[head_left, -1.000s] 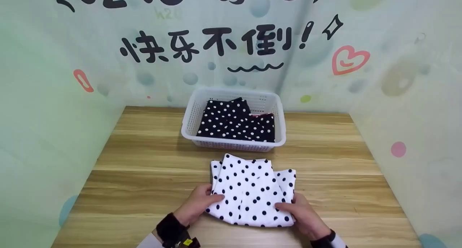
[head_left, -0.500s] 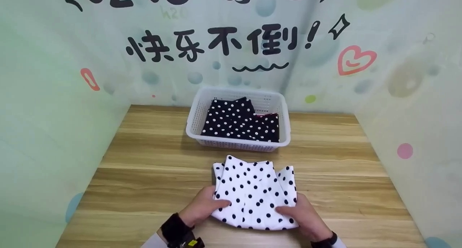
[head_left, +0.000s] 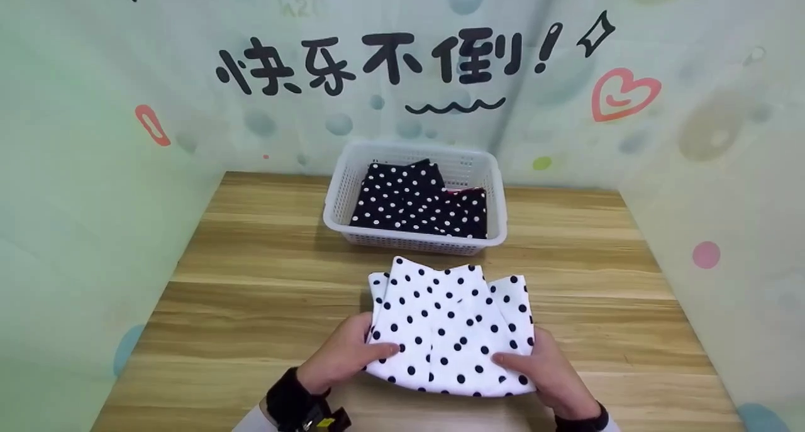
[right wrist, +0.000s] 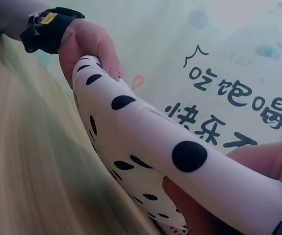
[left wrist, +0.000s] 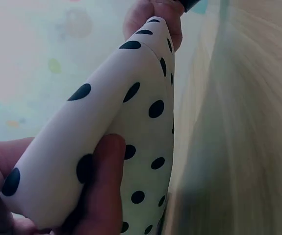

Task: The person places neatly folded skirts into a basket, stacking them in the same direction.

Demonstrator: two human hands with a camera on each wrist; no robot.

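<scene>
A folded white garment with black polka dots (head_left: 440,331) is held up just in front of the basket; its exact kind is hidden by the folds. My left hand (head_left: 343,351) grips its left side, thumb on the near face and fingers behind. On the right side my right hand (head_left: 556,372) pinches it the same way. The left wrist view shows the garment's rounded fold (left wrist: 82,122) between thumb and fingers, above the wooden surface. In the right wrist view the fold (right wrist: 190,156) runs from one hand to the other.
A white perforated plastic basket (head_left: 415,238) stands at the back of the wooden table (head_left: 251,256). Inside lies folded black fabric with white dots (head_left: 409,199), with a strip of red showing. A printed curtain (head_left: 377,117) encloses the back and sides.
Both hands keep their hold on the garment. My right hand has moved a little to the right, so the garment is spread slightly wider. The head view has shifted slightly.
</scene>
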